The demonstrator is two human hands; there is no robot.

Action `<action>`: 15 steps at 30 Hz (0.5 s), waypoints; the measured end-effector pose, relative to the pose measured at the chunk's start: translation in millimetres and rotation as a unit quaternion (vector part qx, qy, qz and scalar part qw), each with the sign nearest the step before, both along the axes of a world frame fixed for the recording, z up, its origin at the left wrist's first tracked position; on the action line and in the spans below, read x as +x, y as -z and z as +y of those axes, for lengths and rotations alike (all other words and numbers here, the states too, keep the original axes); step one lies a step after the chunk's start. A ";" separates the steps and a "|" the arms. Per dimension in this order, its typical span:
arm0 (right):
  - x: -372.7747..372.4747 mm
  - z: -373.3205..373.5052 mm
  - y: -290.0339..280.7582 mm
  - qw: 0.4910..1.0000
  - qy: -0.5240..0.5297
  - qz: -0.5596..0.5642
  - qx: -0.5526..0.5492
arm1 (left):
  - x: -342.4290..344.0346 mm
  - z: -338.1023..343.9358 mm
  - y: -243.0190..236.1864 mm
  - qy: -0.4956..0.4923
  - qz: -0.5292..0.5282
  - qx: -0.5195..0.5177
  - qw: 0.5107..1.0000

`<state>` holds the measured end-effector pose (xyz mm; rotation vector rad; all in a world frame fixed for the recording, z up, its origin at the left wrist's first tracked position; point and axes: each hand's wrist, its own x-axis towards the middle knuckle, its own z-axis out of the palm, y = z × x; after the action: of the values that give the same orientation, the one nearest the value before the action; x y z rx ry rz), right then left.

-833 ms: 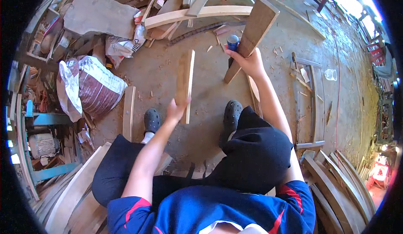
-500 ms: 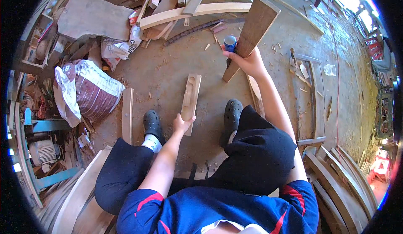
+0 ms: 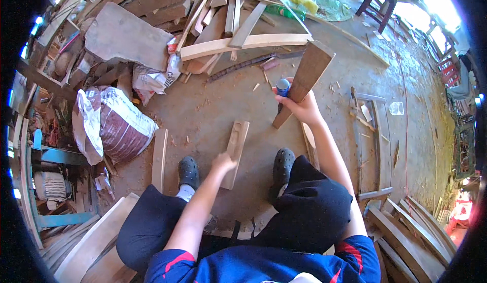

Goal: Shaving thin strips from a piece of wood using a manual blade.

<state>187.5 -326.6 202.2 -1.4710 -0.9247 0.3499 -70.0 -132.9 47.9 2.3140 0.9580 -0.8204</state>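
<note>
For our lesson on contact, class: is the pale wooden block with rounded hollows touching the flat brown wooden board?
Apart. The head view shows grey floor between the pale block and the brown board.

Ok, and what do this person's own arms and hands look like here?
The left sleeve and right sleeve are short and dark blue, each with red stripes. Below them, the left forearm and right forearm are bare. The left hand and right hand are ungloved. I see nothing worn at either wrist.
</note>
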 end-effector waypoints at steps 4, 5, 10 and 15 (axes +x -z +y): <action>-0.5 -2.7 -0.8 1.000 -0.017 -0.001 -0.006 | 62.9 -17.5 -97.8 0.013 -0.426 -0.122 0.897; -0.6 -3.1 -1.5 0.999 -0.026 -0.021 -0.015 | 74.4 -28.4 -123.3 -0.009 -0.537 -0.181 0.824; -2.6 -5.4 -4.2 0.998 -0.062 -0.011 -0.006 | 113.3 -67.0 -207.3 0.091 -0.649 -0.138 0.743; -4.7 -11.9 -6.6 0.997 -0.073 0.018 -0.017 | 126.9 -68.3 -208.7 0.109 -0.663 -0.136 0.728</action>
<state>182.8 -338.5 208.8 -1.4271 -1.0043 0.4993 56.9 -201.2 256.5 1.9901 -0.1050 0.6517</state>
